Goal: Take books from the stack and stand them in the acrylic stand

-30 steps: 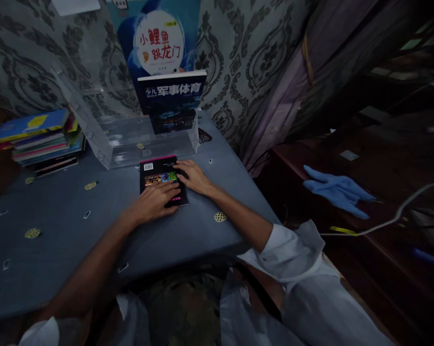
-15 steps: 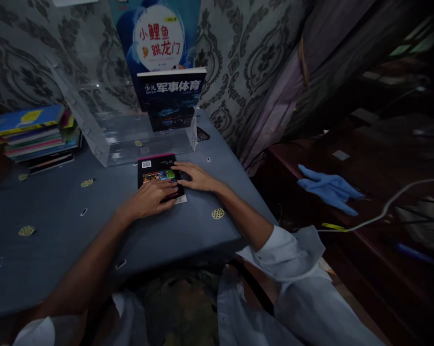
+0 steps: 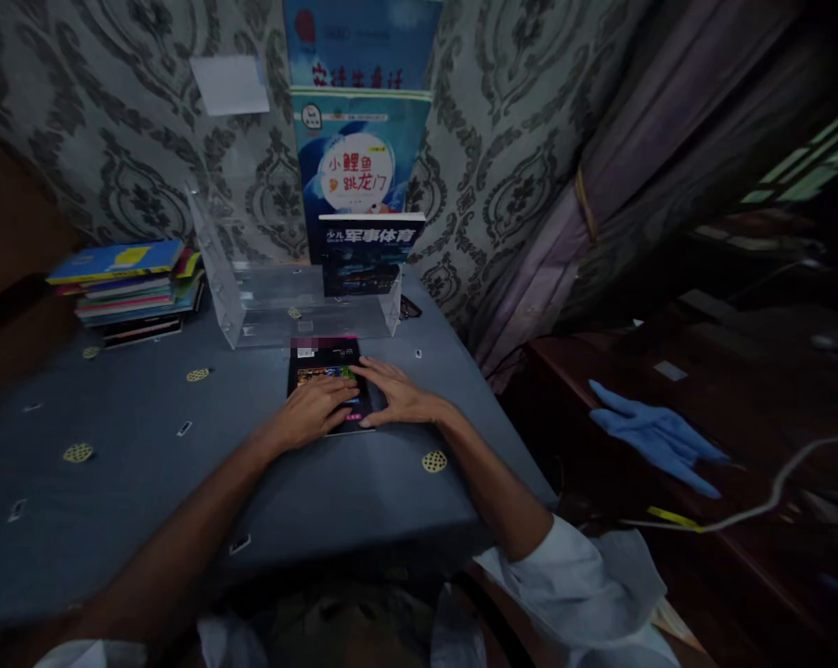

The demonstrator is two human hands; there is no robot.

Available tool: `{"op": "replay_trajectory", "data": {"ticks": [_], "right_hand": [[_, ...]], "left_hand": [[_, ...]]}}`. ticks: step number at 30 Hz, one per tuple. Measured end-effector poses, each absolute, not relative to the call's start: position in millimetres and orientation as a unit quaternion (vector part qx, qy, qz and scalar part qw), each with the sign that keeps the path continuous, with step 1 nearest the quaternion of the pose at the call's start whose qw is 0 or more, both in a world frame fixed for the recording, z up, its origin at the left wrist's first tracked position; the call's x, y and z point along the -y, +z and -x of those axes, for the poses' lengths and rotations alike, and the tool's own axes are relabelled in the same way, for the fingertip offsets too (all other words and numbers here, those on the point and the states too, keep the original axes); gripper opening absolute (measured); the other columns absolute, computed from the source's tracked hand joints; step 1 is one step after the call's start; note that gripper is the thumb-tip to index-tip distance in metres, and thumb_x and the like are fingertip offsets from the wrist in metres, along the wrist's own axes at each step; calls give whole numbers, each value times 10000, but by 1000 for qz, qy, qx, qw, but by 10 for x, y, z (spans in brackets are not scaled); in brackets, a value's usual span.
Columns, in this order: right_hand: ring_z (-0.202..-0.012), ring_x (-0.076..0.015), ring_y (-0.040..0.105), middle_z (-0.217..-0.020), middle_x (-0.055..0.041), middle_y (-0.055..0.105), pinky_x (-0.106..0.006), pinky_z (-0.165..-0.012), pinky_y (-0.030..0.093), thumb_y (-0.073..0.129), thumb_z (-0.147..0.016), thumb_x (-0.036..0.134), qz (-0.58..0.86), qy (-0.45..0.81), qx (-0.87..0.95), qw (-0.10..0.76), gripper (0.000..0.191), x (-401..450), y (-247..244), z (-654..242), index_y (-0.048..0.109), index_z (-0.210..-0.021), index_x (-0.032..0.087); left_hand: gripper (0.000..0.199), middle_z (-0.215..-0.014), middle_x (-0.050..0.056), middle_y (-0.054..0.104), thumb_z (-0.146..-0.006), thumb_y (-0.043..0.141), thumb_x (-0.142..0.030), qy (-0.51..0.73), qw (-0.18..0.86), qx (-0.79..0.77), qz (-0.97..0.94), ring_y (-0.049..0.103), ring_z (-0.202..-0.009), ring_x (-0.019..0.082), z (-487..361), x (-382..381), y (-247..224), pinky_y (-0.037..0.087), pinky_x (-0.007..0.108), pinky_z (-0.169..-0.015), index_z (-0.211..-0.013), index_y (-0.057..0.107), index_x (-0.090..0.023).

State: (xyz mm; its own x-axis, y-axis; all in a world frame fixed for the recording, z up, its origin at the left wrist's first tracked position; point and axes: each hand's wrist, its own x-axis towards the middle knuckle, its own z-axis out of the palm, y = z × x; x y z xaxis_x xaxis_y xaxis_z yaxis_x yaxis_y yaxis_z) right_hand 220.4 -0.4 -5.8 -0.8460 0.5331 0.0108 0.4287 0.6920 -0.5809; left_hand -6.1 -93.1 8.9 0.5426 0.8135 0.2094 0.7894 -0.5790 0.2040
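on the far left of your gray-blue table [image 3: 251, 492], a stack of books [image 3: 130, 288] lies in a messy pile, with a blue and yellow one on top. next, a white paper [image 3: 230, 85] is up on the wall. below it, a clear rack [image 3: 241, 301] stands on the table. your left hand [image 3: 319, 406] is flat on the black book [image 3: 328, 357], fingers out and a bit apart. that book lies flat on the table, in front of the rack. a dark blue book [image 3: 369, 255] stands up at the rack's right side, with a light blue book [image 3: 359, 139] behind it. your right hand [image 3: 399, 394] is open wide, thumb away from the fingers, at the black book's right side. dark glasses [image 3: 410, 308] sit just beside the rack's right end. then comes a purple curtain [image 3: 544, 241], and a blue glove [image 3: 655, 436] on the dark red wood [image 3: 564, 371].
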Motion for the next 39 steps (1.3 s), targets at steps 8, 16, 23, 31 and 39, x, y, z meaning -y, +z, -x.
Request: {"op": "replay_trajectory", "data": {"ticks": [8,16,23,31,39], "right_hand": [[-1533,-347,203,-1639,-184,271,-588,-1223,194,707,-806,632,289,259,917,89,885,107,136,-2128,406,-1529,220],[-1513,-261,291,-1577,-74,435,-546,-1243,194,581,-971,422,195,183,956,118,527,863,29,-1448,479,-1475,308],[-1530,-192,242,-1611,-15,379,-496,-1265,176,487,-1020,330,200,188,954,124,506,1132,-115,-1754,403,-1519,336],[-1495,-250,329,-1555,-125,452,-566,-1216,271,425,-1032,354,368,204,891,169,486,681,0,-1909,448,-1504,240],[-1462,-239,397,-1528,-157,483,-491,-1214,296,479,-1003,247,462,161,854,175,436,-84,-41,-1420,537,-1419,131]], "left_hand": [[419,-1468,104,560,-1019,370,-294,204,38,-560,-802,485,-1395,207,481,707,-46,372,434,-1156,-1372,572,-195],[454,-1508,113,514,-1011,339,-263,236,89,-563,-787,406,-1451,209,872,533,-213,320,444,-1189,-1403,537,-144],[438,-1492,109,532,-1001,360,-235,245,86,-573,-777,432,-1436,215,831,541,-228,330,470,-1180,-1385,561,-167],[407,-1417,115,604,-974,403,-181,263,62,-575,-772,508,-1375,229,796,515,-205,392,452,-1146,-1312,627,-151],[382,-1370,113,639,-959,433,-179,281,42,-573,-769,556,-1310,240,762,420,-267,403,453,-1138,-1271,652,-147]]}}
